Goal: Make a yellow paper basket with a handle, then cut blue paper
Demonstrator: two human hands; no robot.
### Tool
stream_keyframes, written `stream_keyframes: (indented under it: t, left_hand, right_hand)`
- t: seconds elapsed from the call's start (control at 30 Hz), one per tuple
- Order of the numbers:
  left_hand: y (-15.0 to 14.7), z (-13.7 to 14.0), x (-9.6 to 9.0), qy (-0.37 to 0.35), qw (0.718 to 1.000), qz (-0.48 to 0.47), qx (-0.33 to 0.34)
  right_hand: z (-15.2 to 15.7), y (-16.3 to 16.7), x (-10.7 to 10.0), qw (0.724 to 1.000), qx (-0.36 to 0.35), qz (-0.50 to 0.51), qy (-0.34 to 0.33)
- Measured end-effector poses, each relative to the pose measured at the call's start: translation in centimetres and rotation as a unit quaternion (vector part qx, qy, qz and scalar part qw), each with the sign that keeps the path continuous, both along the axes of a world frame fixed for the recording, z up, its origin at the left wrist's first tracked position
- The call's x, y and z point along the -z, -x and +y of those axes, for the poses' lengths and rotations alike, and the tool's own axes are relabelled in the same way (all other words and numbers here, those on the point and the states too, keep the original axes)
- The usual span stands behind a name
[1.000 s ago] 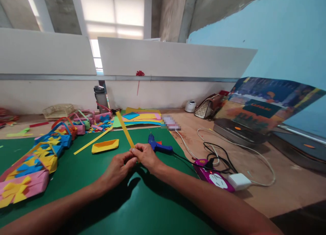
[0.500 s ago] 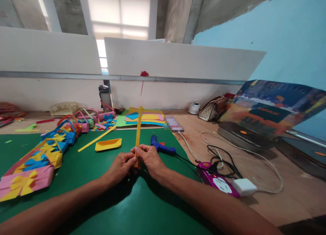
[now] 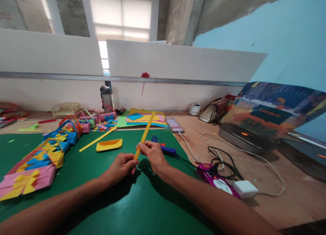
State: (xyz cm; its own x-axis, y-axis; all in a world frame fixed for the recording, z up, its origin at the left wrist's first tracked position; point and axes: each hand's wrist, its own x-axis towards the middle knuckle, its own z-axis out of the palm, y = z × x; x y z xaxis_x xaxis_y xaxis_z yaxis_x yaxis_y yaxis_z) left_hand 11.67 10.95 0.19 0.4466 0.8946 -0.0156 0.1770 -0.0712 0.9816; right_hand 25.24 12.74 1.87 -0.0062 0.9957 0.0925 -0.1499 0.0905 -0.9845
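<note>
A narrow yellow paper strip point(image 3: 148, 128) is held up over the green mat point(image 3: 119, 207), its top leaning to the right. My left hand point(image 3: 124, 165) pinches the strip's lower end. Just above, my right hand point(image 3: 153, 155) grips it between thumb and fingers. Behind the hands, a small yellow paper tray point(image 3: 109, 145) rests on the mat, and a second yellow strip point(image 3: 98, 139) lies flat beyond it. A blue glue gun point(image 3: 168, 150) lies behind my right hand, partly hidden by it.
Finished-looking paper baskets point(image 3: 33, 180) with yellow and blue flowers line the left side. Coloured sheets point(image 3: 145, 117) are stacked at the back. A purple power strip point(image 3: 216, 180) with tangled cables sits at the right, near a white adapter point(image 3: 245, 188). A grey bottle point(image 3: 106, 99) stands behind.
The strip has tipped from nearly upright to leaning right. My right hand has shifted slightly up and right along it, while my left hand stays at the lower end.
</note>
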Motion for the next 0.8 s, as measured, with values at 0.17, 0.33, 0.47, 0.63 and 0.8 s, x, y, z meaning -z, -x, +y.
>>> stream_keyframes:
  t: [0.17, 0.33, 0.47, 0.63, 0.8]
  left_hand:
    - [0.7, 0.5, 0.5, 0.001, 1.0, 0.004, 0.011]
    - [1.1, 0.5, 0.6, 0.011, 0.999, 0.006, 0.041]
    - [1.6, 0.3, 0.3, 0.032, 0.998, 0.022, 0.055]
    - [2.9, -0.3, 0.1, 0.021, 0.996, 0.052, 0.065]
    - [4.0, -0.9, 0.0, 0.005, 0.993, 0.095, 0.075]
  right_hand:
    - [0.1, -0.2, -0.6, 1.0, 0.011, 0.017, -0.002]
    - [0.3, -0.5, -1.3, 0.999, 0.03, 0.039, -0.013]
    - [0.6, -1.0, -2.3, 0.997, 0.043, 0.059, -0.027]
    - [0.9, -1.8, -3.9, 0.994, 0.055, 0.081, -0.044]
    - [1.1, -2.7, -5.4, 0.992, 0.061, 0.096, -0.062]
